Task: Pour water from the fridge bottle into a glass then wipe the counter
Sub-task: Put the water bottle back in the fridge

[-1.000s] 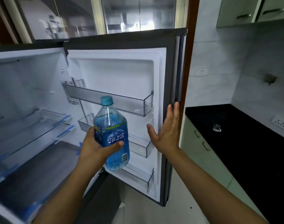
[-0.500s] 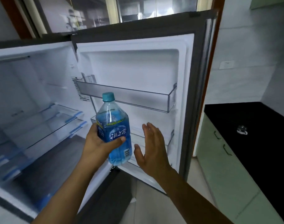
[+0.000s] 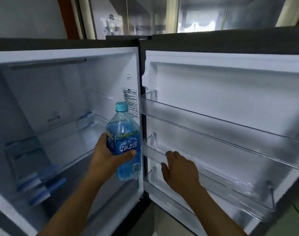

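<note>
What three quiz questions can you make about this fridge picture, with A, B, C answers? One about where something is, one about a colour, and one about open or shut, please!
1. Where is the bottle?
A. On a door shelf
B. On the floor
C. In the left hand, in front of the fridge

2. What colour is the bottle's cap?
A. Light blue
B. Red
C. Yellow

3. How is the fridge door?
A. Shut
B. Wide open
C. Taken off

Answers:
1 C: the thumb and fingers wrap round the label.
2 A: the cap is pale blue, like the bottle below it.
3 B: the door's inner shelves face the camera.
</note>
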`<action>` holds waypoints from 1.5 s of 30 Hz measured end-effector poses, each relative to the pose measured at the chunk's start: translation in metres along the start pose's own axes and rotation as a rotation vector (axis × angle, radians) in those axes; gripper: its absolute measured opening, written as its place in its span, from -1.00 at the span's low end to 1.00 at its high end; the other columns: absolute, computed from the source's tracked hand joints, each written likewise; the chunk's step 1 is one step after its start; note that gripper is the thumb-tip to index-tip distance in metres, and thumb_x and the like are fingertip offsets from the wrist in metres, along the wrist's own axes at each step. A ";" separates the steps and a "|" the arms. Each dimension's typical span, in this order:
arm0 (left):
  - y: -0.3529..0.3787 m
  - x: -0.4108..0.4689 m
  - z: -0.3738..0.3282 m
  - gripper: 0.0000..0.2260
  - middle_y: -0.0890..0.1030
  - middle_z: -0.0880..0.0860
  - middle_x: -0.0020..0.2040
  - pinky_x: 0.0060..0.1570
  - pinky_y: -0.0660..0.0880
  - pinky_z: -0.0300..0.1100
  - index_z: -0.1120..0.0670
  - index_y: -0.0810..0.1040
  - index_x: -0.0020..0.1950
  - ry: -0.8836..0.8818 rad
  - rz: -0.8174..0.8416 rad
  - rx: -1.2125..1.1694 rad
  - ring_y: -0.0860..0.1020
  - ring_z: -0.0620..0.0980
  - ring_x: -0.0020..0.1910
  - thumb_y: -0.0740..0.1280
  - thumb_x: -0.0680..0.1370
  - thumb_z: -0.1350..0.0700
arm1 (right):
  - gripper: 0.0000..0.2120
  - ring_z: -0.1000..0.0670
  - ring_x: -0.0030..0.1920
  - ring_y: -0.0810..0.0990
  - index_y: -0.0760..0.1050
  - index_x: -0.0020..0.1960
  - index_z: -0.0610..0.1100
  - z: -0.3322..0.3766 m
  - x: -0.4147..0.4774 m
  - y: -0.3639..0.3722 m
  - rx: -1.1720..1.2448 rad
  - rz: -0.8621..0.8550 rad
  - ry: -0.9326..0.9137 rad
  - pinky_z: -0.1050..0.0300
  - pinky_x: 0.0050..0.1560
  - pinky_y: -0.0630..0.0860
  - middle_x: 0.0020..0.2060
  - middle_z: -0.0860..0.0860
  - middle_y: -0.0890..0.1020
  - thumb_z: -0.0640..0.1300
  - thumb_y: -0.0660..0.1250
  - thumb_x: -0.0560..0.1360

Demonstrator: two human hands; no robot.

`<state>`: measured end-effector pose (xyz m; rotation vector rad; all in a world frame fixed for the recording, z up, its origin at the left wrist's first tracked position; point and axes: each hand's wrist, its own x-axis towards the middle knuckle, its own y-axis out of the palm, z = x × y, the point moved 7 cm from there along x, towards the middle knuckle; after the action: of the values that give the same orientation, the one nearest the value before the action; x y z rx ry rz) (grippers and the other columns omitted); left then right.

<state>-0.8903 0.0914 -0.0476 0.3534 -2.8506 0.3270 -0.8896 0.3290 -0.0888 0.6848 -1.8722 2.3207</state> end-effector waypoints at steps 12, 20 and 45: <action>-0.027 0.157 0.066 -0.27 0.61 -0.08 0.17 0.21 0.57 0.11 0.02 0.42 0.29 -0.041 -0.101 -0.071 0.61 -0.12 0.11 0.70 0.22 0.08 | -0.71 0.07 -0.21 0.46 0.48 0.13 -0.04 0.015 0.074 0.030 0.200 0.037 0.101 0.15 -0.26 0.36 -0.17 0.06 0.49 0.15 0.19 0.61; -0.039 0.232 0.103 -0.29 0.60 -0.05 0.22 0.21 0.56 0.03 -0.01 0.44 0.32 -0.086 -0.165 -0.054 0.61 -0.08 0.16 0.66 0.27 0.29 | -0.66 0.14 -0.14 0.54 0.51 0.20 0.01 0.014 0.105 0.057 0.383 0.186 0.110 0.25 -0.11 0.47 -0.17 0.14 0.56 0.21 0.24 0.57; -0.052 0.211 0.113 -0.35 0.39 0.23 0.44 0.41 0.42 0.03 0.25 0.27 0.48 -0.088 -0.392 -0.057 0.42 0.12 0.39 0.52 0.50 0.20 | -0.74 0.10 -0.23 0.56 0.52 0.05 -0.03 0.019 0.100 0.046 0.320 0.218 0.128 0.25 -0.30 0.44 -0.20 0.11 0.59 0.15 0.29 0.56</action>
<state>-1.0990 -0.0296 -0.0875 0.9159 -2.7807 0.1553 -0.9889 0.2788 -0.0890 0.3582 -1.6101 2.7632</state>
